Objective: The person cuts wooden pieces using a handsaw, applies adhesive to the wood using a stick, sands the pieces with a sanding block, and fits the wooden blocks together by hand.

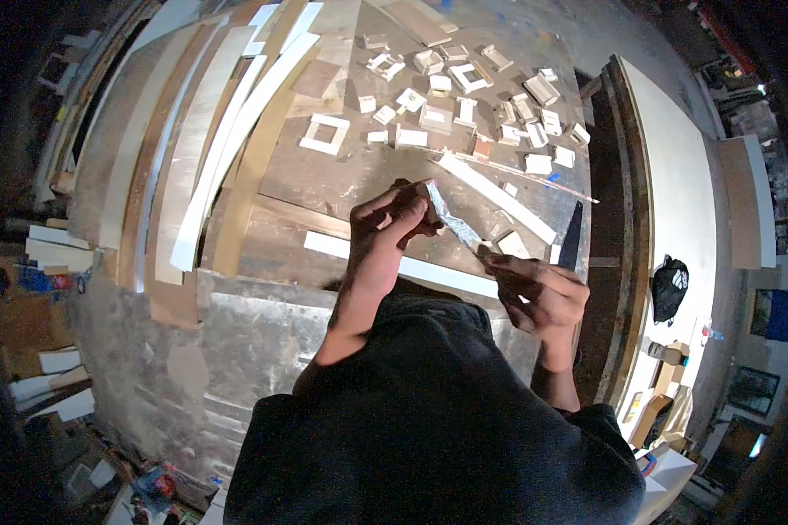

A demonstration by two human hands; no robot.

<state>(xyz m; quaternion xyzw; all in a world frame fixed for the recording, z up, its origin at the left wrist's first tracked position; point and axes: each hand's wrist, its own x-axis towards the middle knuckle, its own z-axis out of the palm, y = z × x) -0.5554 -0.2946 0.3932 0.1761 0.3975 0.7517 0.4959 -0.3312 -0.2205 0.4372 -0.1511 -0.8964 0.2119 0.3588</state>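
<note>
A crumpled silvery strip (451, 216), like foil or a squeezed tube, stretches between my two hands over the worktable (315, 188). My left hand (392, 217) pinches its upper end, where a small brownish bit shows at the fingertips. Its lower end is gripped in the fingers of my right hand (541, 290). What exactly the strip is, I cannot make out. Beneath it, a white strip of board (403, 262) runs along the near edge of the table. Just beyond my right hand lie another white board strip (497, 199) and a dark blade-like piece (572, 234).
Several small wooden blocks and frames (436, 118) are scattered at the far side, with a square wooden frame (325, 134) nearer. Long boards (214, 149) lie to the left. On the right, a second white-topped table (674, 184) holds a black bag (670, 289).
</note>
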